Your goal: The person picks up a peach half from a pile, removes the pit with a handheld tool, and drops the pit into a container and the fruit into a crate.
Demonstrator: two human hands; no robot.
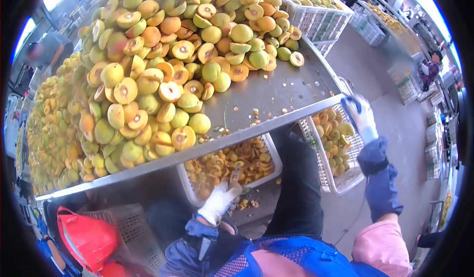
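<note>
My left hand (pixel 219 201), in a white glove, is closed around a small narrow tool (pixel 234 176) whose kind I cannot make out. It points over a white tray (pixel 277 164) full of cut fruit scraps (pixel 252 157) below the table edge. My right hand (pixel 363 115), gloved in white with blue over the fingers, curls at the corner of the metal table (pixel 276 96). That hand overlaps the upper right rim of a white crate (pixel 323 166) holding yellow-green fruit (pixel 333 141); its fingertips are partly hidden.
A large heap of halved peach-like fruit (pixel 163 74) covers much of the table. A fruit-filled white crate (pixel 311 17) stands behind it. A red bag or cloth (pixel 91 240) and an openwork crate (pixel 131 227) lie at lower left. People work in the background.
</note>
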